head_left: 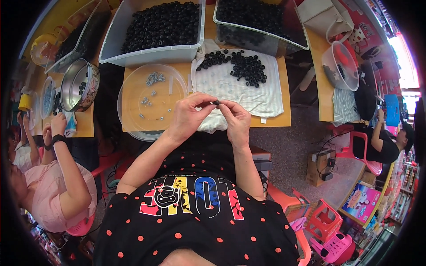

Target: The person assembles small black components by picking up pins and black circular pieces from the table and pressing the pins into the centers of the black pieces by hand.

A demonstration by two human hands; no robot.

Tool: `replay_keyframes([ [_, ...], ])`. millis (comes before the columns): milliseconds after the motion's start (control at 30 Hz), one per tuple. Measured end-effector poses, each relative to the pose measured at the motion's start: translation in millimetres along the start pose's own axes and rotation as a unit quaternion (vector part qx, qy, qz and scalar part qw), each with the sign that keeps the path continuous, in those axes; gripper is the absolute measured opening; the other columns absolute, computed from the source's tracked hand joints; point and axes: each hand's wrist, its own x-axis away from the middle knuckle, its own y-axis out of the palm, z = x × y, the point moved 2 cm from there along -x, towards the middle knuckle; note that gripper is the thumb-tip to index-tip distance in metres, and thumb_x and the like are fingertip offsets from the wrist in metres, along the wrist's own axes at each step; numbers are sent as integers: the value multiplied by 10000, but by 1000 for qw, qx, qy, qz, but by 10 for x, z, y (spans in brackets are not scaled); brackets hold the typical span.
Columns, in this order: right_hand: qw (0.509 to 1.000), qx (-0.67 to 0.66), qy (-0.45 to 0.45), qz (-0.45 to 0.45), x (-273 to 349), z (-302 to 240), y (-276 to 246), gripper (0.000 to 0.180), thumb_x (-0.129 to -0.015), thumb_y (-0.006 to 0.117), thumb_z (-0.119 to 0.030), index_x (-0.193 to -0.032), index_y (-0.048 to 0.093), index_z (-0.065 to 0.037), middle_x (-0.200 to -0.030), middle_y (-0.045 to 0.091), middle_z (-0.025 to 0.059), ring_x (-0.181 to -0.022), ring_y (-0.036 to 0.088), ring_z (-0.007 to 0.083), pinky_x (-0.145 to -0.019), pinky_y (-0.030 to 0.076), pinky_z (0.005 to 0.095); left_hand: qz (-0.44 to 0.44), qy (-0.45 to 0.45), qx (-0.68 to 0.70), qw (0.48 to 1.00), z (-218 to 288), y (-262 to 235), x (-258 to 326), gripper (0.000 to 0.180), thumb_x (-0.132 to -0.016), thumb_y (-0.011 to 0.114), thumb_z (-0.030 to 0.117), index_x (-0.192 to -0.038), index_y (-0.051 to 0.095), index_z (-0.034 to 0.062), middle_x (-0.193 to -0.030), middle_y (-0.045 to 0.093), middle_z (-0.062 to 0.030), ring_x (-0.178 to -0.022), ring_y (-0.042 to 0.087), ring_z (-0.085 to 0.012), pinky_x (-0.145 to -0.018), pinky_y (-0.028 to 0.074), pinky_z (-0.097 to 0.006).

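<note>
Your left hand (191,113) and right hand (237,123) are pinching one small black bead (216,102) from two sides with thumb and index finger, and this bead is hanging above the near left part of the cloth (268,96). If either pinch is loosening, I think the bead could be dropping past the cloth's near edge, or rolling among the loose beads (248,68) lying on its far half. Left of the cloth, a tray (126,104) is holding tiny parts (155,78); your left forearm is passing near its rim, so a careless elbow could be scattering them.
</note>
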Motion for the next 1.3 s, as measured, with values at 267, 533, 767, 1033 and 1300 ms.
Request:
replay_keyframes([
  [267,999,-17,31,-8,10,1,1,149,-881,668,-28,-1019,671,29,-916,678,31,-826,609,63,-755,481,190,-32,-101,183,977,-217,25,10,178,-833,680,-38,-1010,686,-14,-950,680,-49,-864,637,-95,-766,517,-224],
  [533,998,-27,54,-17,18,-40,-26,152,-851,683,2,-1002,679,27,-918,685,48,-829,624,83,-762,487,207,-47,-122,175,976,-233,11,34,171,-837,678,-33,-1007,687,-15,-961,673,-47,-878,634,-95,-776,507,-218],
  [767,989,-109,102,-4,-19,-76,-276,105,-816,669,29,-920,673,18,-861,669,34,-744,601,81,-715,470,199,-15,-70,163,984,-239,-54,10,175,-838,684,-11,-1013,686,-17,-916,688,-55,-828,630,-78,-749,507,-214],
  [1033,815,552,-146,94,-400,-450,-851,118,-754,667,-41,-867,692,-24,-793,665,65,-773,608,212,-718,472,322,14,-153,345,926,-219,-241,-72,195,-836,677,-19,-1031,665,-33,-911,687,-83,-815,657,-132,-790,533,-260],
  [1300,750,626,-207,56,-485,-448,-660,152,-731,739,-142,-871,711,-91,-928,618,55,-921,550,255,-809,415,379,-26,-206,374,904,-313,-145,7,210,-862,658,3,-1071,664,-14,-919,679,-74,-804,650,-136,-766,528,-259],
])
